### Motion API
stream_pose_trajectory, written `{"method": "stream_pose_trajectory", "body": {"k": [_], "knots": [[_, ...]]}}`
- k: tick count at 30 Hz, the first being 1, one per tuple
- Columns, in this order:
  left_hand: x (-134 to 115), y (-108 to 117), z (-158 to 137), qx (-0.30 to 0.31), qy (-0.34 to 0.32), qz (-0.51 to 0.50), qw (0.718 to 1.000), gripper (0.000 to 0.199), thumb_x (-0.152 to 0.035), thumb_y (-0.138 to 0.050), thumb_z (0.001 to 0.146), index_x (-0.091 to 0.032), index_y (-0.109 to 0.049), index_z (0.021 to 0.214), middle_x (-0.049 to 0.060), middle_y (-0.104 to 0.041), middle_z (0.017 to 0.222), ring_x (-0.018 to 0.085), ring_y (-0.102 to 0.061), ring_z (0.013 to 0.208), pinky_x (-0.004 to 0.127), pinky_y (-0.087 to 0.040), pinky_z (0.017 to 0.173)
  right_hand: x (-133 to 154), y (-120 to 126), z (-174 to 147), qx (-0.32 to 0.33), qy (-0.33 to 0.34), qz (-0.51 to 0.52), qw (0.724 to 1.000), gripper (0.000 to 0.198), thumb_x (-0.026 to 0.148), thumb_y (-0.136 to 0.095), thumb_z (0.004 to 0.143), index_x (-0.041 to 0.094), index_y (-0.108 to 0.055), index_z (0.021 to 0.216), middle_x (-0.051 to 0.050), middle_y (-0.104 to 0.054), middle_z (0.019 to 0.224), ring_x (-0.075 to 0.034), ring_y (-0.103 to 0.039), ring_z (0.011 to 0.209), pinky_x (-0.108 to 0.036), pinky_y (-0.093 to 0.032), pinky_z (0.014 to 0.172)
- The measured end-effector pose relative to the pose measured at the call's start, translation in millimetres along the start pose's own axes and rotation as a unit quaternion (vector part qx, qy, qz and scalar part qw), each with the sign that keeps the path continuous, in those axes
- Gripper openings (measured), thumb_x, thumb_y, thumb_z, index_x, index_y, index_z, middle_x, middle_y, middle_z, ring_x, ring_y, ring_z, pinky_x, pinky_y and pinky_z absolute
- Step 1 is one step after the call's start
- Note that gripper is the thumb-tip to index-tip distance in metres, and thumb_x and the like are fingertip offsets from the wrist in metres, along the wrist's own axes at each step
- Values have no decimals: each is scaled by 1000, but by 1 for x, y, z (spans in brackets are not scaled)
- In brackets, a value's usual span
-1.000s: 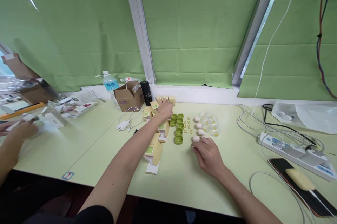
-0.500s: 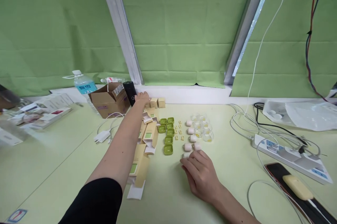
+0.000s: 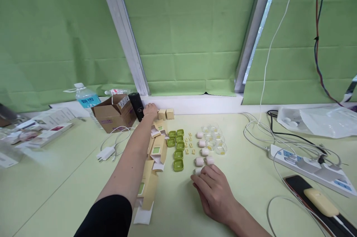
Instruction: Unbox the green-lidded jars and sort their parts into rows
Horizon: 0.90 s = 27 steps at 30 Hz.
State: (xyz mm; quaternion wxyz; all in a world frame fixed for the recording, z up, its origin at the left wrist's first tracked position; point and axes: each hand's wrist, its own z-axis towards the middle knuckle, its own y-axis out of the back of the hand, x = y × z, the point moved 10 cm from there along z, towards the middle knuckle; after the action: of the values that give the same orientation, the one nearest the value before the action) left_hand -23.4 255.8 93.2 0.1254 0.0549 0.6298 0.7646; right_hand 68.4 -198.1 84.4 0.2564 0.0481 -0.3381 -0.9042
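Observation:
My left hand (image 3: 150,110) reaches to the far edge of the table, its fingers curled down beside two small tan boxes (image 3: 166,114). Whatever those fingers hold is hidden. My right hand (image 3: 214,188) is near the front, fingers bent and closed; their inside is hidden. Just beyond its knuckles lie several pale pink cylinders (image 3: 204,152). To their left are tiny yellow clip-like pieces (image 3: 190,140) and two columns of square green trays (image 3: 178,165). Clear round-lobed plastic pieces (image 3: 220,148) lie right of the cylinders. Opened tan cartons (image 3: 158,149) lie partly under my left forearm.
A brown cardboard box (image 3: 114,116), a black cylinder (image 3: 136,105) and a water bottle (image 3: 86,96) stand back left. A white charger (image 3: 106,153) lies before them. On the right are a power strip (image 3: 309,168), tangled cables, a phone (image 3: 297,185) and a plastic bag (image 3: 326,122).
The view has shifted slightly, so the tabletop things sit a little lower in the picture. Both hands keep nearly the same places and bent fingers.

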Motion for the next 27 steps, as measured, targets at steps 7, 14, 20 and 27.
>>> {"method": "stream_pose_trajectory", "body": {"k": [7, 14, 20, 27], "knots": [[-22, 71, -55, -60, -124, -78, 987, 62, -10, -58, 86, -13, -37, 145, 19, -50, 145, 29, -49, 134, 41, -44, 110, -18, 12, -1, -33, -13, -23, 999, 23, 5, -50, 92, 17, -62, 107, -6, -66, 75, -21, -50, 73, -36, -32, 64], [-92, 91, -249, 140, -381, -506, 761, 48, -26, -67, 89, -26, -47, 133, 9, -56, 135, 23, -59, 120, 42, -50, 104, -63, 19, 0, -40, -196, 147, 969, 59, 29, -66, 91, 26, -45, 146, -14, -66, 128, -26, -62, 98, -43, -50, 81], [-120, 67, -330, 169, -359, -629, 668, 36, -35, -72, 89, -26, -59, 122, 12, -63, 129, 26, -59, 127, 42, -53, 102, -51, -16, -10, 73, -265, 383, 882, 78, 39, -75, 83, 25, -41, 151, -13, -63, 137, -26, -65, 112, -42, -55, 91], [-123, 48, -330, -4, -339, -596, 728, 55, -20, -49, 96, -27, -40, 150, 13, -49, 152, 24, -56, 131, 46, -49, 111, -84, -29, -9, -16, -380, 401, 834, 62, 42, -80, 76, 21, -53, 128, -10, -72, 115, -26, -71, 98, -41, -58, 84]]}}
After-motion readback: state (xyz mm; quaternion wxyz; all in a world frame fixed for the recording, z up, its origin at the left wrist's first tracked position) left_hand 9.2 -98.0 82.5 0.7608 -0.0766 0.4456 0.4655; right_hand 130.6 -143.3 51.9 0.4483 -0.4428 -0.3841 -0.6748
